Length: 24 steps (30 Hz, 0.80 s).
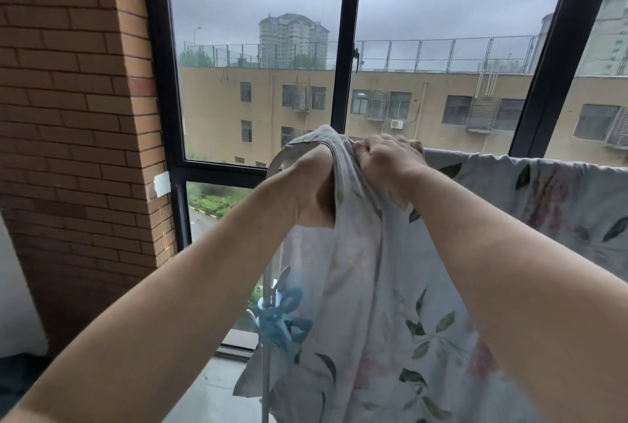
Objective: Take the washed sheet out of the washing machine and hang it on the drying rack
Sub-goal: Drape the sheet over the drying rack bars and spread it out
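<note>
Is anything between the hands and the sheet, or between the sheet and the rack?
Nothing visible. The right hand grips the sheet, the left hand is tucked in its fold, and the sheet already lies over the rack. Blue clips hang lower, beside it.

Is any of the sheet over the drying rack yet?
Yes, the sheet is draped across the top of the drying rack, beside the right hand gripping it.
</note>
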Tool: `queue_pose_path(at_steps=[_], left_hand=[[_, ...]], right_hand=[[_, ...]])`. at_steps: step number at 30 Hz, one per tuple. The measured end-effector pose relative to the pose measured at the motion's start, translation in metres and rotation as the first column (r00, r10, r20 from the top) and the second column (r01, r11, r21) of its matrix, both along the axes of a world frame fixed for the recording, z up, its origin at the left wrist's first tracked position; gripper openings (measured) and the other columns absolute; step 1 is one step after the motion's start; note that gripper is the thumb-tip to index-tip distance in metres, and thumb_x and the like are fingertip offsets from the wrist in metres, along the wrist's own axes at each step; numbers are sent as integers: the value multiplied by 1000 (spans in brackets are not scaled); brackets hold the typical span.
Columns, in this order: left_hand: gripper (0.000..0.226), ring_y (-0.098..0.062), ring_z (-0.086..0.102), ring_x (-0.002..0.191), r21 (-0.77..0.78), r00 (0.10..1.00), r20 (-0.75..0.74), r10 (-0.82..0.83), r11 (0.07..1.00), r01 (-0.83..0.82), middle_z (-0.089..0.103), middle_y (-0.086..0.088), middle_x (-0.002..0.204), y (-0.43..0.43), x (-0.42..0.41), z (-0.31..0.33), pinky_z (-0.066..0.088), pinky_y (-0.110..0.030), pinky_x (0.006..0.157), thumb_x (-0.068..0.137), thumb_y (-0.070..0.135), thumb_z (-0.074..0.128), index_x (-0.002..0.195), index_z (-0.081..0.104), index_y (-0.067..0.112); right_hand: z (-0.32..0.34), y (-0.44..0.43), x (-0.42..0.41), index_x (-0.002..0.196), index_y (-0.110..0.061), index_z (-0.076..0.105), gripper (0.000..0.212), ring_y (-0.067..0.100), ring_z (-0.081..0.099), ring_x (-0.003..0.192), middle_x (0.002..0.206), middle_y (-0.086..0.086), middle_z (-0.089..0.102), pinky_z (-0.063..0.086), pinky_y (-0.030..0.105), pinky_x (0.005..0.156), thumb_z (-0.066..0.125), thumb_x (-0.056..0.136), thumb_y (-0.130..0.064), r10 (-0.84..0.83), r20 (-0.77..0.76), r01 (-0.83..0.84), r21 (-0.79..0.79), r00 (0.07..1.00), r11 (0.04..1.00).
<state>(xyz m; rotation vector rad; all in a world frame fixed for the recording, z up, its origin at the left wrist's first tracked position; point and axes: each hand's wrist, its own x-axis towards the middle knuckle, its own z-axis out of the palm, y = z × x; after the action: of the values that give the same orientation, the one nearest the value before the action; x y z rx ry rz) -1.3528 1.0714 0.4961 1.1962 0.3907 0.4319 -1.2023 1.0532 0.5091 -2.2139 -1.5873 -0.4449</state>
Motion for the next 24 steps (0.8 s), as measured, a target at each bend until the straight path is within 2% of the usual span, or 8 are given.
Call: queue_pose_path(at_steps=[4, 8, 11, 13, 16, 18, 21, 24], left_hand=[[31, -27, 57, 107, 30, 997, 10, -71, 997, 71, 59, -15, 115, 8, -13, -10, 39, -45, 111, 102, 37, 43, 115, 59, 14], [33, -17, 67, 75, 89, 999, 0, -53, 995, 52, 69, -6, 85, 18, -39, -20, 57, -30, 78, 100, 32, 45, 91, 68, 12], [46, -17, 66, 69, 110, 999, -25, -43, 993, 46, 68, -3, 76, 36, -61, -27, 56, -28, 69, 100, 35, 43, 72, 74, 15], [52, -19, 65, 75, 83, 1000, -6, 29, 996, -28, 69, -4, 79, 47, -72, -31, 53, -31, 74, 102, 45, 38, 76, 74, 16], [93, -30, 65, 111, 6, 983, 154, 97, 995, -99, 68, -14, 121, 64, -87, -27, 45, -43, 100, 84, 83, 21, 123, 65, 10], [108, -32, 64, 115, -42, 963, 228, 144, 989, -138, 66, -18, 126, 73, -91, -18, 43, -45, 103, 80, 88, 13, 125, 64, 4], [93, -31, 70, 102, 16, 963, 171, 210, 976, -216, 71, -19, 112, 88, -90, -3, 49, -40, 90, 89, 78, 28, 114, 69, -3], [51, -29, 71, 98, 98, 964, 44, 261, 960, -264, 71, -15, 113, 94, -80, 6, 55, -43, 86, 98, 46, 48, 116, 65, 1]], right_hand=[[1, -3, 0, 131, -21, 53, 53, 28, 37, 136, 145, 6, 49, 20, 43, 111, 21, 102, -52, -10, -1, 10, -8, 1000, 1000], [1, -2, -2, 131, -21, 53, 54, 28, 38, 136, 145, 7, 49, 21, 44, 111, 20, 102, -52, -35, 11, 35, -18, 999, 999], [1, 0, -4, 131, -21, 54, 55, 28, 36, 137, 146, 7, 48, 19, 44, 111, 20, 102, -54, -43, 13, 43, -30, 999, 999], [2, 0, -6, 131, -21, 53, 56, 28, 36, 138, 147, 7, 47, 19, 44, 111, 20, 102, -55, -49, 23, 50, -42, 999, 998], [5, 1, -11, 132, -20, 52, 57, 29, 36, 138, 147, 8, 46, 20, 44, 111, 20, 101, -57, -64, 37, 66, -67, 997, 996], [7, 1, -11, 132, -20, 52, 57, 30, 37, 137, 147, 9, 47, 21, 45, 111, 21, 101, -57, -77, 22, 78, -89, 997, 993], [9, 1, -14, 131, -20, 52, 57, 30, 37, 137, 145, 9, 47, 22, 45, 111, 22, 101, -57, -92, 20, 94, -101, 996, 990], [10, 0, -17, 131, -20, 54, 56, 30, 38, 136, 145, 10, 48, 23, 44, 110, 21, 101, -56, -116, 25, 118, -88, 993, 989]])
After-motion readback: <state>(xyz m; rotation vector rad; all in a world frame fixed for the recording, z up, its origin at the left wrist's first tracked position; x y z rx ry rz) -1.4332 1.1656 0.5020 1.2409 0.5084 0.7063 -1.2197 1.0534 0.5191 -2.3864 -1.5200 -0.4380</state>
